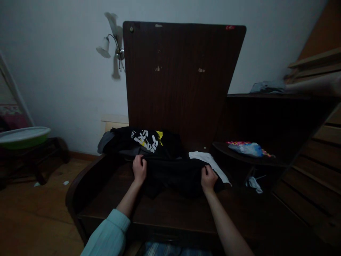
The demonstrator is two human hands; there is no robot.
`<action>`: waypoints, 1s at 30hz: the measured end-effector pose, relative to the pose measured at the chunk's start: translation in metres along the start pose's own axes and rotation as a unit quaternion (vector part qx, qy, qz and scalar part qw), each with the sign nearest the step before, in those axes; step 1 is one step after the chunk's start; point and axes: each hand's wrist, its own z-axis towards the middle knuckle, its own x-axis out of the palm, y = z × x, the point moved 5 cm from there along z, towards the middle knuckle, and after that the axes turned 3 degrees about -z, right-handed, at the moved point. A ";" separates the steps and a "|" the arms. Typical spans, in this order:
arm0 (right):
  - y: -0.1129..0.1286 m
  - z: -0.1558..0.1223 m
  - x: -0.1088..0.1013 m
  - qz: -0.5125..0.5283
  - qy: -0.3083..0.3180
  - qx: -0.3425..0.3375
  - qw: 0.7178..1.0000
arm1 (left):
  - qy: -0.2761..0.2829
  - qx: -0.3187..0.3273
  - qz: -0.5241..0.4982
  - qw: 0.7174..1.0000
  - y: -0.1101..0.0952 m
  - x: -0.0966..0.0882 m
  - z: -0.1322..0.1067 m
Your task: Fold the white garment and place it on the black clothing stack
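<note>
A black garment [173,176] lies spread on the dark wooden desk [170,209] in front of me. My left hand [139,168] is closed on its left edge. My right hand [208,178] is closed on its right edge, fingers curled into the cloth. Behind it lies another black garment with white and yellow print [145,140], bunched with some grey fabric. A white cloth [206,158] pokes out just past my right hand.
A tall dark board [181,78] stands upright behind the desk. A side shelf [239,154] holds a colourful plastic packet [246,147]. A wall lamp [112,46] hangs at upper left. A green-rimmed basin [23,137] rests on a low stand at left. Wooden planks stack at right.
</note>
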 end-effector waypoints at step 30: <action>-0.015 -0.014 0.049 0.226 0.250 0.197 0.921 | 0.372 0.170 0.010 0.912 -0.047 0.043 -0.049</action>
